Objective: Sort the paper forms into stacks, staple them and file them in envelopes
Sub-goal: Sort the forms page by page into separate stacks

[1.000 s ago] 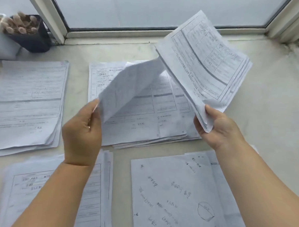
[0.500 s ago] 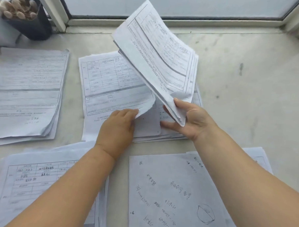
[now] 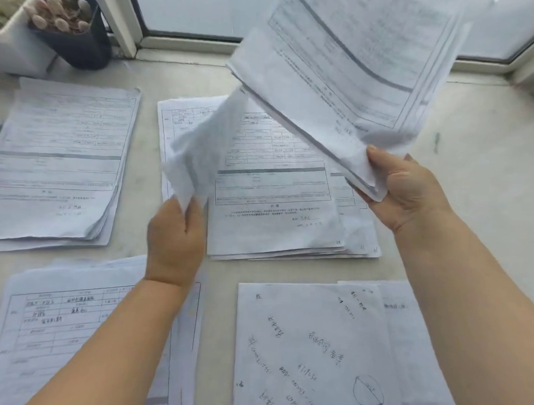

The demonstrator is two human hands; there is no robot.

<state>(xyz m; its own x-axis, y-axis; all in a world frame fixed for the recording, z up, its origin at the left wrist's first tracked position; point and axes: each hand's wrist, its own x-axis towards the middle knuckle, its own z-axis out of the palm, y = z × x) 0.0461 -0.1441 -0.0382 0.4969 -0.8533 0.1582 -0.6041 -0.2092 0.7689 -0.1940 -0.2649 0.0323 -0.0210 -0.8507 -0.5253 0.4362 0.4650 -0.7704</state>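
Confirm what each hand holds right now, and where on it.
Left hand pinches a single sheet at its lower corner. Right hand grips a sheaf of forms at its lower edge, thumb on top.

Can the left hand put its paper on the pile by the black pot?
Probably yes. The left hand pinches one sheet in the air, and the pile lies flat just to its left, with nothing on top or between them.
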